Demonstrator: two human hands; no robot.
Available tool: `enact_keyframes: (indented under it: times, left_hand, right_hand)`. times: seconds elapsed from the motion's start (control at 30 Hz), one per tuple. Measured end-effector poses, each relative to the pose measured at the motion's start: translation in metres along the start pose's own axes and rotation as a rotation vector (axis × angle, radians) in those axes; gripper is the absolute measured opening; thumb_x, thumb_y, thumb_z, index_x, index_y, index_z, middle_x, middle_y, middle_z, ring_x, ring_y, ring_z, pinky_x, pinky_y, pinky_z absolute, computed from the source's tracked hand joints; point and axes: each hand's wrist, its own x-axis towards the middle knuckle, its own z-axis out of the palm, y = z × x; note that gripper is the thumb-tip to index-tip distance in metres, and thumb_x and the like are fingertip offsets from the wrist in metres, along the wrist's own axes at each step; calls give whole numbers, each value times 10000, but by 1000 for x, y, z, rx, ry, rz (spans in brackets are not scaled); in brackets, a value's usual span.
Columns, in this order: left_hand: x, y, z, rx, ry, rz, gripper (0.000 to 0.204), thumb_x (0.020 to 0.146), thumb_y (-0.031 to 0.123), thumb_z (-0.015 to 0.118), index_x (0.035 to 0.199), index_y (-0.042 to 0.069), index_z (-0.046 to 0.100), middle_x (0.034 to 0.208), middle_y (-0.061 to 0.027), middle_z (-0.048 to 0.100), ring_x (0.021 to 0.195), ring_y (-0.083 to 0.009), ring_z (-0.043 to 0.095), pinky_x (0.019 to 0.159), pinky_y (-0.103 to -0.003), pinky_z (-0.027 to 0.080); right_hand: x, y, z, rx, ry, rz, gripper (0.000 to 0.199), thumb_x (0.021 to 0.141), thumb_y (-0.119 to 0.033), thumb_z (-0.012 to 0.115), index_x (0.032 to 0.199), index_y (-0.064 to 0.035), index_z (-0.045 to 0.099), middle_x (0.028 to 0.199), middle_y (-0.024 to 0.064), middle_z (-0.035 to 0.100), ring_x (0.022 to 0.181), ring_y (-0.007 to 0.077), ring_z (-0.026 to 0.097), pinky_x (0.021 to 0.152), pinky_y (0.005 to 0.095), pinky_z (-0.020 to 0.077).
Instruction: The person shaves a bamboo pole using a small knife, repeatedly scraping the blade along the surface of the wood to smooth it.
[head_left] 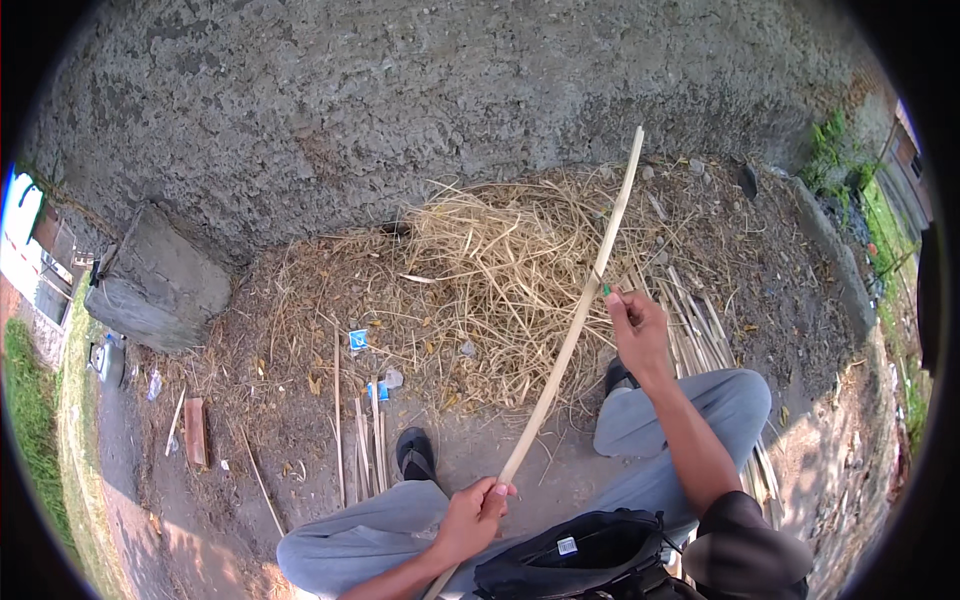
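A long pale strip [560, 370] runs slantwise across the middle of the scene, from the near side between the person's knees to a far end that leans right, in front of the rough grey wall [400, 110]. The left hand [478, 520], near and a little left of the strip's middle line, has its grip clamped around the strip's near part, thumb laid along it. The right hand [642, 335] is farther off, just right of the strip; its grip is together, thumb and curled fingers pinched on a small green piece [606, 290] beside the strip, too small to make out fully. Beyond and left of the right hand, a heap of straw-coloured shavings [490, 250] spreads over the ground [300, 380] toward the foot of the wall. More cut strips [690, 320] lie to the right, past the right hand and partly behind the right leg, and a few thin strips [362, 450] lie on the left beside the dark shoe [415, 455]. Farther left are a blue packet [358, 340], a narrow reddish block [196, 432] and, by the wall, a big grey block [165, 280]. A black bag [600, 545] sits nearest, across the grey trousers [350, 545].
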Motion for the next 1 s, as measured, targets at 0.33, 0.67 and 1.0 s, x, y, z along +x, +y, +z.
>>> enact_keyframes:
  times: [0.33, 0.67, 1.0]
  left_hand:
    - [39, 14, -26, -342, 84, -174, 285, 1092, 253, 406, 1096, 20, 572, 677, 46, 411, 503, -26, 349, 433, -215, 301]
    - [42, 12, -20, -545, 44, -296, 331, 1091, 309, 379, 1050, 29, 551, 616, 41, 353, 472, -46, 312, 418, -233, 264]
    - [44, -1, -6, -125, 221, 48, 300, 1085, 226, 401, 1009, -2, 581, 646, -1, 489, 530, -68, 457, 492, -265, 386]
  right_hand:
    - [-106, -68, 24, -67, -585, -285, 226, 924, -224, 691, 1050, -37, 687, 864, 143, 725, 635, 320, 691, 564, 415, 546]
    - [-111, -62, 33, -131, -510, -481, 254, 895, -289, 707, 1028, -73, 728, 817, 116, 716, 598, 315, 674, 506, 406, 533]
    - [-116, -61, 30, -164, -562, -479, 248, 881, -296, 723, 1027, -95, 728, 721, 90, 668, 534, 302, 638, 460, 403, 503]
